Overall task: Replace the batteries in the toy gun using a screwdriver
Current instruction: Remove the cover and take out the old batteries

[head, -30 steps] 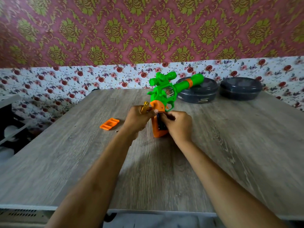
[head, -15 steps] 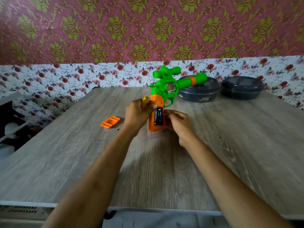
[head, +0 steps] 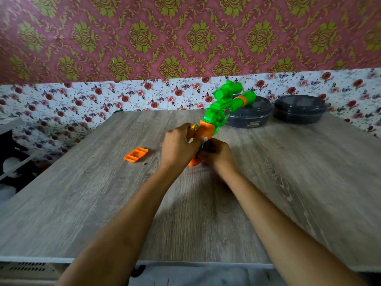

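A green toy gun [head: 221, 112] with an orange grip [head: 205, 130] is held upright over the middle of the wooden table [head: 288, 182], barrel pointing up and to the right. My left hand [head: 178, 147] grips the top of the grip from the left, and a small gold-coloured object [head: 193, 127] sticks out of its fingers. My right hand [head: 217, 153] curls round the lower grip from the right, covering the battery compartment. The orange battery cover [head: 136, 154] lies on the table to the left, with a tiny dark screw [head: 145, 163] beside it.
Two dark round lidded containers [head: 250, 115] [head: 300, 109] stand at the back right against the floral wall. A dark shelf unit [head: 12, 153] is off the table's left side. The table's near edge [head: 206, 263] runs below my forearms.
My right hand has moved back over the grip and hides the dark battery that showed in the compartment half a second ago. The gun has tilted a little more upright.
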`<state>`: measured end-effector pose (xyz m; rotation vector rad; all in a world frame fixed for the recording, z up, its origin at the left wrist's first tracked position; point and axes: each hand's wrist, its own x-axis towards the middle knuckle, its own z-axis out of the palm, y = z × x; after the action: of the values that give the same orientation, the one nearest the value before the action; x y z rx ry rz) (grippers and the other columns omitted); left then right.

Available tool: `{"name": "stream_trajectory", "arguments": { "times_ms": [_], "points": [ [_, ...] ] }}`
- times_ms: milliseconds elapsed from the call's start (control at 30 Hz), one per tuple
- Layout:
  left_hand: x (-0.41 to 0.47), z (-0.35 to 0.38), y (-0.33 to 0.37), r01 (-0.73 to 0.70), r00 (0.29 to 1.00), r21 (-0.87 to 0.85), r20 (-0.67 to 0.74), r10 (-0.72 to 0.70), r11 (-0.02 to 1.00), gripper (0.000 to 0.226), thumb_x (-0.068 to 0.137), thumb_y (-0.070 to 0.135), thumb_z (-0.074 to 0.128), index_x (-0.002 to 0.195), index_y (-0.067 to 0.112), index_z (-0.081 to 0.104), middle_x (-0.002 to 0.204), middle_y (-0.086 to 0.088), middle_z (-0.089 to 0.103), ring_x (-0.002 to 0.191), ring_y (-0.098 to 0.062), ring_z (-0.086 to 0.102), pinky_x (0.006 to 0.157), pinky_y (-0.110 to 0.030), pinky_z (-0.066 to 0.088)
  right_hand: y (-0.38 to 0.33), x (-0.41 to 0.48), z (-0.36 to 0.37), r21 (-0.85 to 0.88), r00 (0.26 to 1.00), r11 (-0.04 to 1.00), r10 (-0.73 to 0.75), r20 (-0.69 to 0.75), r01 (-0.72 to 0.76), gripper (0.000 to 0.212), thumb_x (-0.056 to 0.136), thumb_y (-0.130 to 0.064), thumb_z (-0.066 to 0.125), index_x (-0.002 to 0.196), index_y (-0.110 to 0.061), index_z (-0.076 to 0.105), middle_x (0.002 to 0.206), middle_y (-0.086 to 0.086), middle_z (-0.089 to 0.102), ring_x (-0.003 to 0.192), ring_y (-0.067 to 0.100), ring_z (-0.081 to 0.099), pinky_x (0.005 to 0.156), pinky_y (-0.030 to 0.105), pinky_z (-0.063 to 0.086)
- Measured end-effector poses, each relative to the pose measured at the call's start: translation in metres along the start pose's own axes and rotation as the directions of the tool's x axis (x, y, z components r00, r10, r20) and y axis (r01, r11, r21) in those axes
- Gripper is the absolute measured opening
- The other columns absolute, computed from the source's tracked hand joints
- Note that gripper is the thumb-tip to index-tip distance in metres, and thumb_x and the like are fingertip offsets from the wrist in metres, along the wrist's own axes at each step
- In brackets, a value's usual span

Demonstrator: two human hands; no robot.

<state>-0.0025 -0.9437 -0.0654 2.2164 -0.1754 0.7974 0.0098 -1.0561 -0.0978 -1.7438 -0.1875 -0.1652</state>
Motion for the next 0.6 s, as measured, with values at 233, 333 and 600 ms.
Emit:
{"name": "stream_trajectory", "arguments": {
  "times_ms": [233, 333, 600],
  "points": [
    [0.000, -0.003, 0.002, 0.030, 0.999, -0.023, 0.013, -0.030, 0.999, 0.049, 0.066, 0.047, 0.060, 0.090, 0.004, 0.067, 0.081, -0.012, 0.069, 0.077, -0.027, 0.064, 0.068, -0.040, 0.052, -0.004, -0.001, 0.001, -0.155, 1.000, 0.988, 0.003, -0.010, -0.004, 0.023, 0.071, -0.020, 0.070, 0.092, -0.014, 0.067, 0.091, 0.011, 0.068, 0.084, 0.019, 0.060, 0.070, 0.024, 0.041],
    [0.002, -0.004, -0.002, 0.048, 0.999, -0.029, 0.000, -0.049, 0.998, 0.049, 0.069, 0.045, 0.063, 0.088, 0.000, 0.066, 0.081, -0.016, 0.069, 0.078, -0.030, 0.064, 0.070, -0.043, 0.051, -0.002, -0.001, 0.001, -0.136, 1.000, 0.991, -0.021, -0.022, 0.018, 0.017, 0.079, -0.010, 0.060, 0.069, -0.024, 0.057, 0.079, 0.004, 0.061, 0.079, 0.018, 0.056, 0.068, 0.024, 0.039],
    [0.005, -0.002, -0.012, 0.204, 0.978, -0.094, -0.025, -0.207, 0.974, 0.029, 0.079, 0.030, 0.073, 0.093, 0.005, 0.070, 0.088, -0.013, 0.071, 0.084, -0.026, 0.066, 0.078, -0.038, 0.053, 0.008, 0.001, 0.003, 0.090, 0.994, 0.991, 0.105, -0.039, -0.101, 0.021, 0.085, -0.007, 0.057, 0.074, -0.024, 0.066, 0.083, 0.006, 0.067, 0.088, 0.028, 0.065, 0.085, 0.046, 0.054]
  ]
}}
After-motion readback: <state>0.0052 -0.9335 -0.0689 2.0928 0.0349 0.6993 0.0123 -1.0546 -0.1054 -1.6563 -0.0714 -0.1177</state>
